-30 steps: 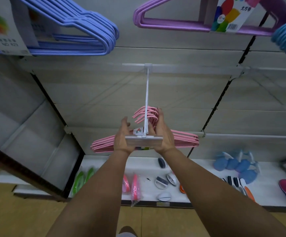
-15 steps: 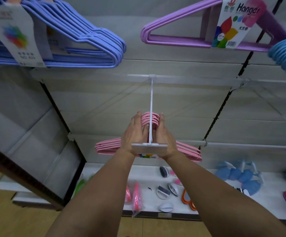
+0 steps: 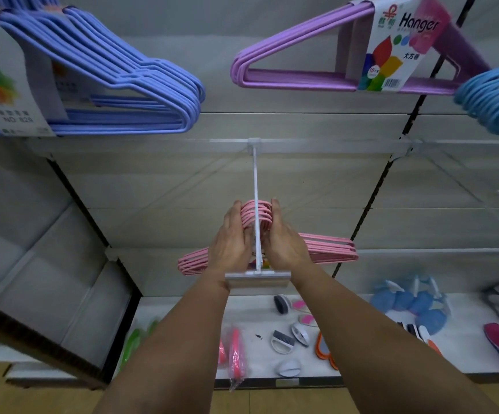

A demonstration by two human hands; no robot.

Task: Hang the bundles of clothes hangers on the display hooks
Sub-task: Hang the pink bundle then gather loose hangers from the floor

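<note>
A bundle of pink hangers [image 3: 329, 249] hangs level in front of the shelf wall, its hook ends [image 3: 261, 212] looped over a long white display hook [image 3: 255, 186]. My left hand [image 3: 232, 243] holds the bundle's necks from the left, fingers reaching up along the hook ends. My right hand [image 3: 284, 243] holds them from the right in the same way. The thumbs are hidden. The display hook's price-tag holder [image 3: 257, 279] sits just in front of my wrists.
Above hang bundles of blue hangers [image 3: 117, 85], purple hangers [image 3: 302, 79] with a label, and light blue hangers [image 3: 496, 100]. The white rail [image 3: 332, 143] carries the display hook. The bottom shelf [image 3: 361, 348] holds brushes, blue pads and pink items.
Both hands have slid the pink bundle farther along the display hook toward the wall. My left hand has closed in against the hook ends. The view has tilted upward.
</note>
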